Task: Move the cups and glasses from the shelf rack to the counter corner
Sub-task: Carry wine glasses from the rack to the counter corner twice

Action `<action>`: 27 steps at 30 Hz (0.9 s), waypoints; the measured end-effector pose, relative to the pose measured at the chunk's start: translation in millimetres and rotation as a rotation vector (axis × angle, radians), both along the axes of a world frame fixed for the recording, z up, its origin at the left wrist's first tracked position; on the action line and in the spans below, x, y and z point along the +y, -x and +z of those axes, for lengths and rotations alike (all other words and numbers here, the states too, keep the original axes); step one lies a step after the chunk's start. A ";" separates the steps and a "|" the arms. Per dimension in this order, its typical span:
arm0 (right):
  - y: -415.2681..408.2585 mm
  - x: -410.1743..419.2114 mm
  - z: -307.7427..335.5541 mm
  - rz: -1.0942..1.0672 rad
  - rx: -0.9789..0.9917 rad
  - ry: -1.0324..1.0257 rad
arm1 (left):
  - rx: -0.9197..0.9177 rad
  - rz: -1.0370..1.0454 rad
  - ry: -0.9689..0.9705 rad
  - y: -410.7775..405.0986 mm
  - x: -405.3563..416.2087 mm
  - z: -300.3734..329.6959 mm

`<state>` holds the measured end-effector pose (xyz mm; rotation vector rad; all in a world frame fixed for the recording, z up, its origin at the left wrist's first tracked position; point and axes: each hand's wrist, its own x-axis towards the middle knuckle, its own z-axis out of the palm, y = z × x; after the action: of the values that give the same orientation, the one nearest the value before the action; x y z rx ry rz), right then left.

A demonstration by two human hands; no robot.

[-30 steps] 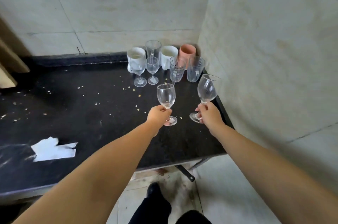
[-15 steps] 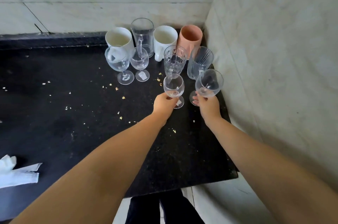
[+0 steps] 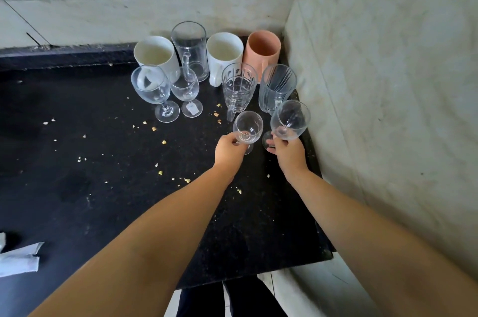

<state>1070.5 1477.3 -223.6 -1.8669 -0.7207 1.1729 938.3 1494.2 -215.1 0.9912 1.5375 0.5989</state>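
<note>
Two wine glasses, the small one [image 3: 247,126] in the left hand [image 3: 229,149] and the bigger one [image 3: 290,120] in the right hand [image 3: 289,152], both gripped by the stems, sit right at the table [image 3: 77,187] corner. Eight pieces [image 3: 238,86] are already parked there, so probably nearly done, though the rack's out of view.

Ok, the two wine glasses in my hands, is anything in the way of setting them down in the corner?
Nothing blocks the bare counter right under them. Directly behind, though, the patterned glass mug and ribbed tumbler close off the corner, so the left hand's wine glass and right hand's wine glass can only go in front.
</note>
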 end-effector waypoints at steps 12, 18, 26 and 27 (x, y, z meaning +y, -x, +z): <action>7.3 -32.1 21.0 -0.039 -0.043 0.033 | 0.151 -0.087 -0.024 35.3 -14.6 24.0; 25.9 -55.1 43.2 0.318 -0.177 0.295 | 0.276 -0.229 -0.161 61.6 -24.5 57.4; 68.0 -66.0 87.4 0.964 -0.847 0.189 | 0.772 -0.501 -0.214 101.9 -61.6 97.4; 73.8 -65.6 92.3 0.989 -0.885 0.178 | 0.825 -0.498 -0.220 107.5 -67.8 101.6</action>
<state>996.7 1411.7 -131.3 -2.2180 -2.2710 0.8839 830.8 1426.4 -113.5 1.8687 1.8300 -0.0269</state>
